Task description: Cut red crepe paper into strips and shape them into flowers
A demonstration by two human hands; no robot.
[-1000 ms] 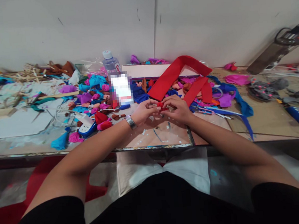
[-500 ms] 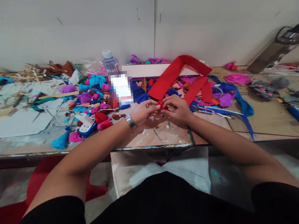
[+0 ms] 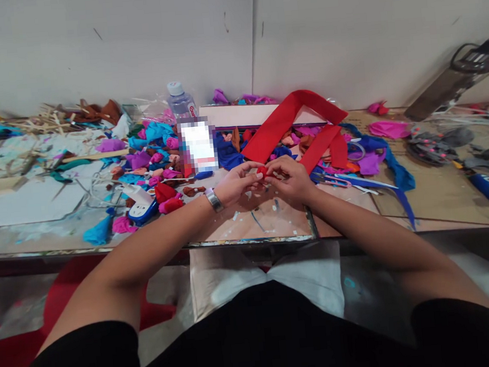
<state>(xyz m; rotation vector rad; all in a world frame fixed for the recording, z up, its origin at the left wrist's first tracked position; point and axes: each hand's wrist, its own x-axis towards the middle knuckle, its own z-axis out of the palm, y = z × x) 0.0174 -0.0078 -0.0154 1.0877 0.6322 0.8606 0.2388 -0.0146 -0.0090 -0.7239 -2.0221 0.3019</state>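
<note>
Between my hands, over the near middle of the table, is a small rolled piece of red crepe paper (image 3: 262, 171). My left hand (image 3: 238, 184), with a metal band at its wrist, pinches it from the left between thumb and fingers. From the right, my right hand (image 3: 291, 178) grips it with closed fingertips, which hide part of it. Just behind my hands lies a long folded strip of red crepe paper (image 3: 279, 117). Scissors with pink handles (image 3: 334, 181) lie to the right of my right hand, partly covered by scraps.
Many crumpled crepe paper flowers (image 3: 156, 157) cover the table to the left, beside a white and blue power strip (image 3: 143, 209). A plastic bottle (image 3: 181, 102) stands behind them. Blue paper strips (image 3: 390, 162) lie at right, near a dark tumbler (image 3: 445, 83) and a cardboard sheet (image 3: 434, 195).
My fingers have shifted slightly around the red crepe paper, which now looks more compact between the fingertips. Both arms stay in nearly the same place.
</note>
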